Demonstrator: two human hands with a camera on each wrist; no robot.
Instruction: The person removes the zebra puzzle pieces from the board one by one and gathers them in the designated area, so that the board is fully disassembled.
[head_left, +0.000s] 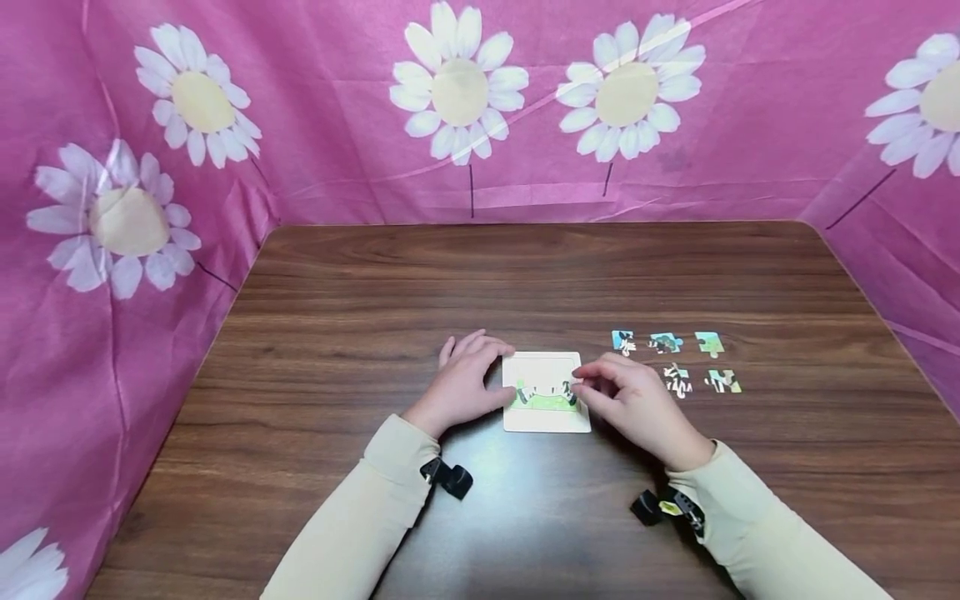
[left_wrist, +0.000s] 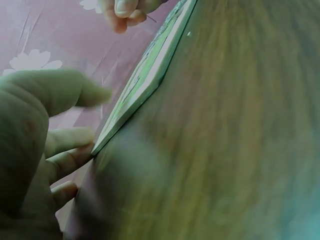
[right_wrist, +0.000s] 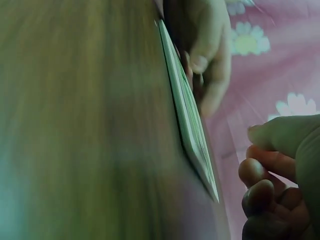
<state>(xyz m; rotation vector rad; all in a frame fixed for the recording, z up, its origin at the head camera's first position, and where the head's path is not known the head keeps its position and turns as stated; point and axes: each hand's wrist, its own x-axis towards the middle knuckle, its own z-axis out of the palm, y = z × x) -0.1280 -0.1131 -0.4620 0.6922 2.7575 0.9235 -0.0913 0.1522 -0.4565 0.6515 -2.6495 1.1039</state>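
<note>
A small white-rimmed puzzle board (head_left: 547, 422) lies flat on the table, with green and black-and-white picture parts across its lower middle and a pale upper area. My left hand (head_left: 471, 379) rests at the board's left side, fingertips by the upper left corner and thumb by the left edge. Over the right edge is my right hand (head_left: 637, 406), thumb and forefinger close together with a small gap. In the right wrist view its other fingers (right_wrist: 260, 197) are loosely bent, and I see nothing between them. The board's thin edge (left_wrist: 150, 85) shows in the left wrist view.
To the right of the board lie several loose jigsaw pieces, among them a blue one (head_left: 622, 341), a green one (head_left: 708, 343) and a zebra-striped one (head_left: 677, 382). The brown wooden table (head_left: 360, 292) meets a pink daisy-print cloth (head_left: 330, 125) at its back and sides.
</note>
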